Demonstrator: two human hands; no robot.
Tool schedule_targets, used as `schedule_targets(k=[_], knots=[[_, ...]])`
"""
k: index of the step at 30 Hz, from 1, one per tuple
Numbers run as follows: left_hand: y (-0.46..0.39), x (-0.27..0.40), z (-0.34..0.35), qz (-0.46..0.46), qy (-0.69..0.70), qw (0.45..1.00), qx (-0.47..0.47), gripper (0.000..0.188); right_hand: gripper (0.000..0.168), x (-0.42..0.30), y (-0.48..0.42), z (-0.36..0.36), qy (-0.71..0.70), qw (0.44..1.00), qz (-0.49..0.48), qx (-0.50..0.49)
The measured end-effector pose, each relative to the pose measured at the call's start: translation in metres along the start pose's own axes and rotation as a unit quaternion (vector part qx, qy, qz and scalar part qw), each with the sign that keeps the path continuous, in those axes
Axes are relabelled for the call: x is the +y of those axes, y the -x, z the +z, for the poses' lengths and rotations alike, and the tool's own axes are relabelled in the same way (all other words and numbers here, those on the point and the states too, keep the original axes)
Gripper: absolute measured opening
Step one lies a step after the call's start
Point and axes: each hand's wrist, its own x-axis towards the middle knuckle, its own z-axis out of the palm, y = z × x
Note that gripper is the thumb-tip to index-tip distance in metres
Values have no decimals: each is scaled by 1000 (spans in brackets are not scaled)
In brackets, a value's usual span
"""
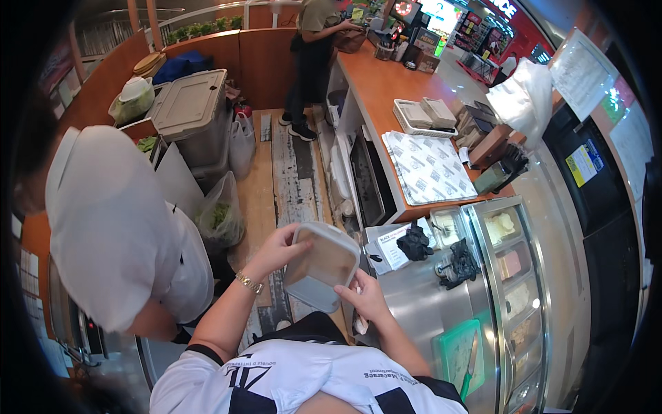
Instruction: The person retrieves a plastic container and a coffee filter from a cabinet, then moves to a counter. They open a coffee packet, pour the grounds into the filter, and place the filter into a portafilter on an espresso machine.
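Note:
My left hand (276, 253), with a metal-band watch on its wrist, grips the upper left rim of a clear plastic food container (316, 290). The fingers of my right hand (366, 299) hold its lower right side. The container is tilted, its open side turned towards me, and no food shows inside. A small pale item (360, 325) shows just under my right hand; I cannot tell what it is. To the right, a steel counter (414, 295) bears a glove box (395, 247), crumpled black gloves (415, 242) and a green cutting board (449, 352) with a green-handled knife (471, 357).
A co-worker in white (124, 227) stands close on my left. Another person (313, 57) stands at the far end of the wooden counter (367, 77). Printed paper sheets (426, 168) lie on it. Plastic bags (220, 217) and a storage bin (189, 103) flank the aisle. Food pans (509, 264) line the right.

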Motion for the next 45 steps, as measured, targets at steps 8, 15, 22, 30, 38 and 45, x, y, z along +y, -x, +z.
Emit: schedule_targets(k=[8, 15, 22, 30, 38, 45], knots=[[-132, -32, -49, -140, 2, 990, -17, 37, 54, 15, -114, -13, -168, 984, 54, 26], [-248, 6, -84, -112, 77, 991, -16, 45, 60, 64, -252, -49, -119, 992, 21, -24], [-371, -42, -144, -138, -21, 981, -134, 42, 51, 91, -354, -60, -18, 989, 148, 10], [-561, -204, -227, -292, 89, 951, -52, 46, 46, 192, -433, -28, 51, 922, 378, 75], [-680, -408, -214, -435, -18, 900, 35, 59, 41, 378, -369, 55, 122, 883, 436, -123], [-725, -495, -143, -494, 24, 865, 78, 82, 43, 338, -371, 55, 11, 827, 560, -45]])
